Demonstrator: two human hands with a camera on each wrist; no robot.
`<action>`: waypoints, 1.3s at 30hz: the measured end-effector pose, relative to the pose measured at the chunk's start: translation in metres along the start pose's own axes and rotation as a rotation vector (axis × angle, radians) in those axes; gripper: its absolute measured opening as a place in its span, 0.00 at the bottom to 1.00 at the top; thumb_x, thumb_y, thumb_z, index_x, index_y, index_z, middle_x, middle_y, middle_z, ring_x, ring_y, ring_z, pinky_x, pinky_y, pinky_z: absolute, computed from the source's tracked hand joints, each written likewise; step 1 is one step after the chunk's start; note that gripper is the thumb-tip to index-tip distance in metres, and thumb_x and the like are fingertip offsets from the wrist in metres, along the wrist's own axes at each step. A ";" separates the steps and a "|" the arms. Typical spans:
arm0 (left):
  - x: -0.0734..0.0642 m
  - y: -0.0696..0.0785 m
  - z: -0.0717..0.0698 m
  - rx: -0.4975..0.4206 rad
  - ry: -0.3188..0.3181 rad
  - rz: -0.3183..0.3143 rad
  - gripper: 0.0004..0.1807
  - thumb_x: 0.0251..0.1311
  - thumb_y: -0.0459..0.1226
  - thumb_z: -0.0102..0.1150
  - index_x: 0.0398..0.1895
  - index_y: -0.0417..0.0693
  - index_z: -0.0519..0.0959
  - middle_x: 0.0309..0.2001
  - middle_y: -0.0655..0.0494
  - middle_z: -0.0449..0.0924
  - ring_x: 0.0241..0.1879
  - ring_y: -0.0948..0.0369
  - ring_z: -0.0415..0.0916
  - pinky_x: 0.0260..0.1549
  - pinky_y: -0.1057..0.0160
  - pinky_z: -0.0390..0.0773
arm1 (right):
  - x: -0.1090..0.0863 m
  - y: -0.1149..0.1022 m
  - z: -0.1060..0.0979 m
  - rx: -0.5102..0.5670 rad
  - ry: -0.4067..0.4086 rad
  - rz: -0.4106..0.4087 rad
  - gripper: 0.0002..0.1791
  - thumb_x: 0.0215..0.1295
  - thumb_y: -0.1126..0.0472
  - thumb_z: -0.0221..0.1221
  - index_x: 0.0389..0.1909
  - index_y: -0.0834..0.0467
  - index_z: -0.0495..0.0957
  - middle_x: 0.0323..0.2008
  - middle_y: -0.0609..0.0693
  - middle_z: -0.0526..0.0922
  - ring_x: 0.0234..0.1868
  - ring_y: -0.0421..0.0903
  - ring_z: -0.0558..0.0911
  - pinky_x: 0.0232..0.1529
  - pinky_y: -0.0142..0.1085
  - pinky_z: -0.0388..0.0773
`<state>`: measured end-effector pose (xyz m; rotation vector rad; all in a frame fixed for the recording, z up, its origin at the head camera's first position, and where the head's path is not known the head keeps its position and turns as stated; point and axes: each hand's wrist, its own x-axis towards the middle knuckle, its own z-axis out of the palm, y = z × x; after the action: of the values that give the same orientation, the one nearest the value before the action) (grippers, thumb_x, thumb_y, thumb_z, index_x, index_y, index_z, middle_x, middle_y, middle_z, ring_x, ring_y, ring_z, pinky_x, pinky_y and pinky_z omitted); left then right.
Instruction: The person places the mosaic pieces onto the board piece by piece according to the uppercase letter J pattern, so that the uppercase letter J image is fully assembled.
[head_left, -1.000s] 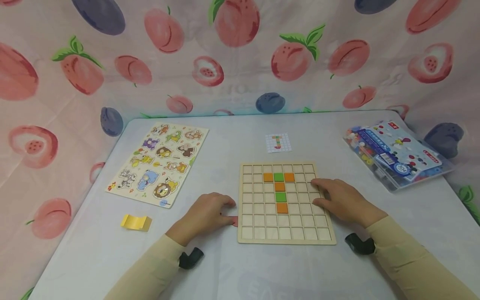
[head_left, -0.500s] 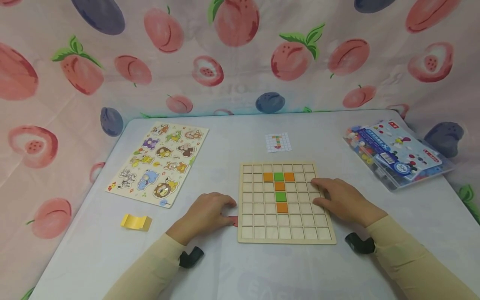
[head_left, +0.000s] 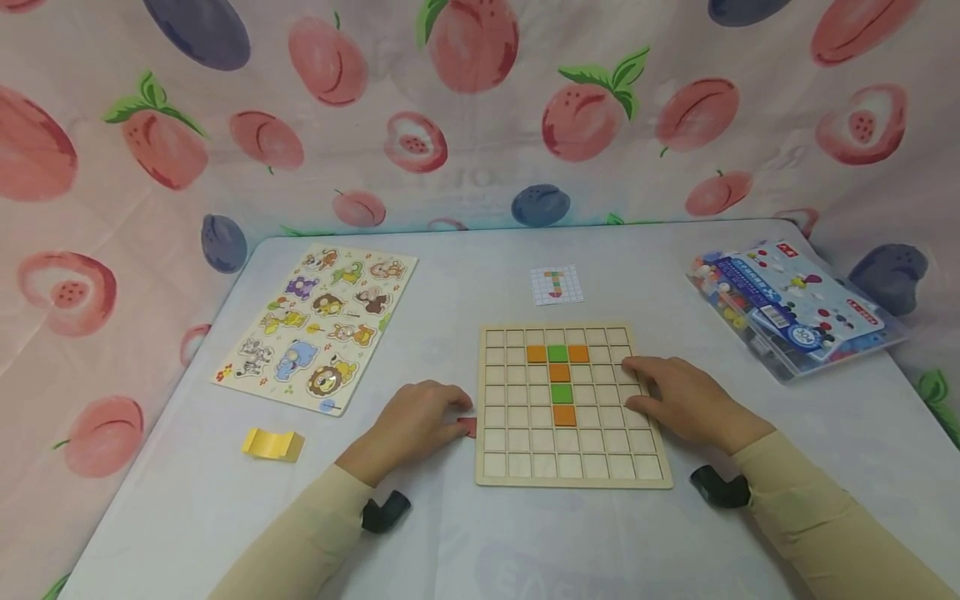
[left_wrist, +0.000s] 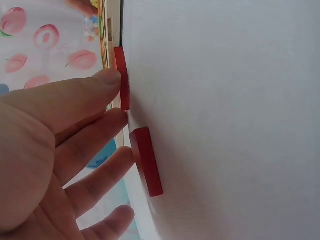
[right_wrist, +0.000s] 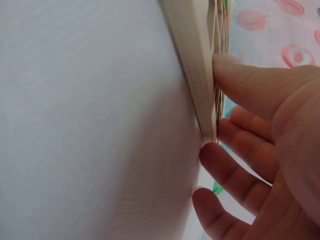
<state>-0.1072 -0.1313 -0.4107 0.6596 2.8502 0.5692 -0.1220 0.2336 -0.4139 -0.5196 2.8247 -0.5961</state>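
A square wooden grid board (head_left: 607, 465) lies in front of me. Orange (head_left: 564, 416) and green tiles (head_left: 561, 393) form a T in its cells. My left hand (head_left: 408, 425) is at the board's left edge, its thumb pressing a thin red tile (left_wrist: 123, 77) against or beside that edge; the thumb and index finger stand apart in the head view. A second red tile (left_wrist: 146, 162) lies by the left middle finger, hidden under the hand in the head view. My right hand (head_left: 693, 404) rests its thumb and a finger on the board's right edge.
Behind the board lies a small pattern card (head_left: 572, 286) showing a coloured T shape. An animal puzzle board (head_left: 300, 358) is at the left, above a yellow curved block (head_left: 272, 446). At the right sits a clear plastic box of colourful pieces (head_left: 795, 308).
My left hand has shifted slightly away from me, and the red tile under its thumb has slid with it along the board's left edge. The right hand has not moved.
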 end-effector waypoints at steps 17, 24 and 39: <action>0.008 0.002 0.002 0.045 0.038 -0.044 0.09 0.56 0.37 0.72 0.41 0.50 0.86 0.36 0.60 0.84 0.40 0.57 0.78 0.44 0.55 0.76 | 0.000 0.002 0.000 -0.003 -0.001 -0.008 0.32 0.68 0.56 0.63 0.67 0.67 0.69 0.62 0.66 0.75 0.59 0.65 0.74 0.60 0.59 0.69; 0.014 0.006 0.002 0.028 0.020 -0.059 0.10 0.57 0.35 0.72 0.42 0.50 0.86 0.36 0.61 0.84 0.38 0.59 0.77 0.43 0.57 0.76 | 0.000 0.001 0.000 0.002 0.000 -0.007 0.32 0.68 0.56 0.63 0.67 0.67 0.69 0.62 0.66 0.74 0.60 0.65 0.74 0.60 0.59 0.68; 0.012 0.008 0.002 -0.062 -0.012 -0.078 0.08 0.63 0.34 0.66 0.44 0.47 0.84 0.36 0.59 0.82 0.36 0.60 0.75 0.41 0.58 0.77 | 0.000 -0.001 -0.001 0.006 -0.004 0.006 0.31 0.67 0.56 0.64 0.67 0.67 0.70 0.60 0.65 0.77 0.57 0.62 0.76 0.59 0.58 0.70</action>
<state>-0.1144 -0.1181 -0.4100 0.5374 2.8201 0.6356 -0.1220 0.2334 -0.4132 -0.5110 2.8194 -0.6013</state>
